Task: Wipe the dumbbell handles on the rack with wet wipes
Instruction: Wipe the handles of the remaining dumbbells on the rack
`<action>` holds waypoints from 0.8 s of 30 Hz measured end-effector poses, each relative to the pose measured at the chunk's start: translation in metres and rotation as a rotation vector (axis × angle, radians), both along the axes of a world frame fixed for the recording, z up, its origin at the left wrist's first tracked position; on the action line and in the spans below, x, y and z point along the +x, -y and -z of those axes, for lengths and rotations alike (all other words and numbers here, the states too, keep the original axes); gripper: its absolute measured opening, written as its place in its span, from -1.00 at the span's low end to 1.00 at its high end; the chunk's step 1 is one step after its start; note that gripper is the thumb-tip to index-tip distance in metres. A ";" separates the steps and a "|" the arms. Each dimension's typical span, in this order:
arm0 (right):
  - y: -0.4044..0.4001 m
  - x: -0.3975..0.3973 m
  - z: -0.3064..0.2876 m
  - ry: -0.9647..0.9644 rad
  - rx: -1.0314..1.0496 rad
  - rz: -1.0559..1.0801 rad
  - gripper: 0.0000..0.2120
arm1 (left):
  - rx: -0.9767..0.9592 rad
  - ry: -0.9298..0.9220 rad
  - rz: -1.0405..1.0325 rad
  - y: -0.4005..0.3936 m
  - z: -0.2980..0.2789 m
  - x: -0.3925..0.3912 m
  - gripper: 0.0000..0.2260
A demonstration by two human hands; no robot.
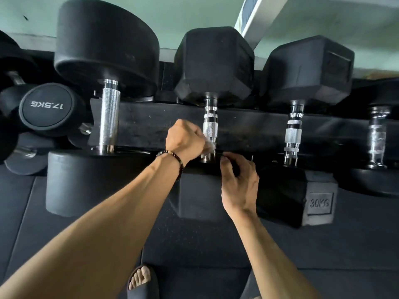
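Observation:
Several black dumbbells lie across a black rack (pixel 151 128). My left hand (pixel 185 141), with a bead bracelet on the wrist, is closed on a white wet wipe (pixel 210 146) pressed against the lower part of the middle hex dumbbell's chrome handle (pixel 210 128). My right hand (pixel 239 180) rests on the near head of that dumbbell, fingers curled at its top edge just beside the handle's base. To the left runs a round dumbbell's knurled handle (pixel 110 119). To the right stands the 30KG dumbbell's handle (pixel 293 134).
A fourth handle (pixel 376 137) shows at the far right. A 17.5KG dumbbell (pixel 46 105) sits on a lower tier at left. Dark rubber mats (pixel 194 244) cover the floor. My foot in a dark slide sandal (pixel 140 281) is at the bottom. A green wall is behind.

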State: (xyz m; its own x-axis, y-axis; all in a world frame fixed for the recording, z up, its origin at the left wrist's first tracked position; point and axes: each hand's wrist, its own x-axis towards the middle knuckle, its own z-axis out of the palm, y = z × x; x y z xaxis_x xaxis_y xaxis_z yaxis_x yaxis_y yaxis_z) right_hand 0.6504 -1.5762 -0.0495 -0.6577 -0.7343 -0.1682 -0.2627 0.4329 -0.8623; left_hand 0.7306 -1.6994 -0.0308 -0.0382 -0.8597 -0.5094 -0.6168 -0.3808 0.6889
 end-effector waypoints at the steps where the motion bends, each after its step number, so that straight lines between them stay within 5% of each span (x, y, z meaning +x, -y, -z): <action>1: 0.000 0.000 0.000 0.010 0.003 0.007 -0.53 | -0.005 -0.078 -0.097 0.005 -0.001 -0.003 -0.79; 3: 0.000 0.001 -0.001 0.014 -0.003 0.014 -0.55 | -0.042 -0.194 -0.231 0.011 -0.005 -0.008 -0.78; 9: 0.000 0.000 -0.001 -0.006 -0.017 0.006 -0.52 | 0.072 0.000 0.071 -0.004 0.011 0.007 -0.78; 13: 0.000 0.000 0.000 0.018 -0.012 0.023 -0.55 | 0.115 -0.325 -0.280 0.008 0.002 -0.007 -0.84; 20: -0.001 -0.001 0.000 0.001 -0.020 0.019 -0.54 | 0.089 -0.217 -0.181 -0.006 0.007 0.002 -0.83; 24: 0.001 0.001 -0.003 0.016 -0.005 0.036 -0.61 | 0.045 -0.394 -0.398 0.017 -0.003 -0.022 -0.79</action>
